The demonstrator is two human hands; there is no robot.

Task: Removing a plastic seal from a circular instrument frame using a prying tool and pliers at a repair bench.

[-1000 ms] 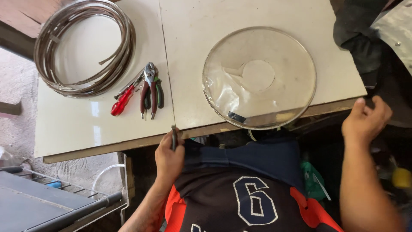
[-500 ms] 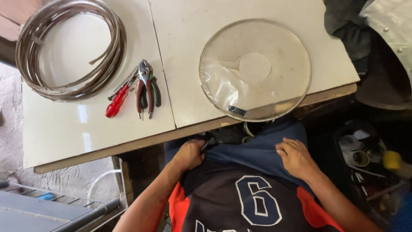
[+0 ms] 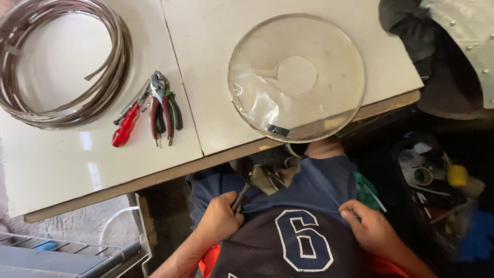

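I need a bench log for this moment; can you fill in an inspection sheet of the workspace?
Surface: white table made of two panels, seam between them.
Job's things: small dark tool gripped in the left hand; right hand pinches the shirt hem.
Clutter: pliers and red-handled screwdriver side by side; round clear disc overhanging the table edge.
Hands: left shut on the tool, right on cloth.
Cables: coil of metal strip at the table's far left.
Surroundings: parts bin on the dark floor.

On the table (image 3: 216, 62), pliers (image 3: 162, 105) lie between coiled strip (image 3: 62, 62) at left and round disc (image 3: 297, 77) at right.
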